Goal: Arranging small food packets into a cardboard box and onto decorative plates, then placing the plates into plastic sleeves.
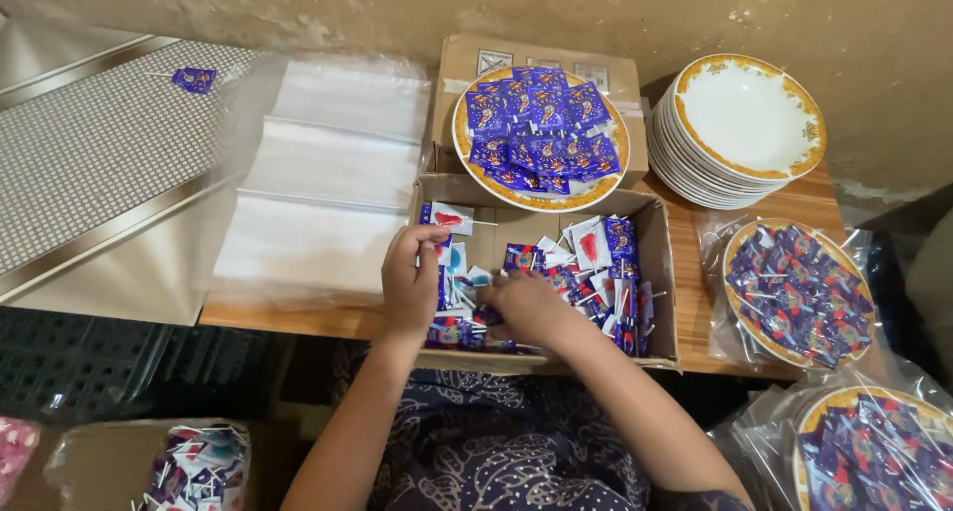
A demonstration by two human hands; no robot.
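Both hands worked inside the cardboard box (660, 273) at the tabletop's (685, 322) front edge.

The left hand (410, 283) pinched one wrapped lollipop (452, 218), its grip clenched on the wrapper near the box's left wall. The right hand (526, 307) lay on the loose lollipops (601, 263); its grip state could not be determined. A filled plate (541, 139) sat just behind the box, stacked plates (740, 129) toward the right rear corner.

Both forearms were seen bare from wrist to elbow; no sleeves, gloves, rings, bracelets or watch were worn on the left hand (410, 285) or the right hand (526, 307). The lap was covered by a dark navy garment (496, 446), printed with a pale, curling floral and leaf pattern. Fingernails were kept short and unpainted.
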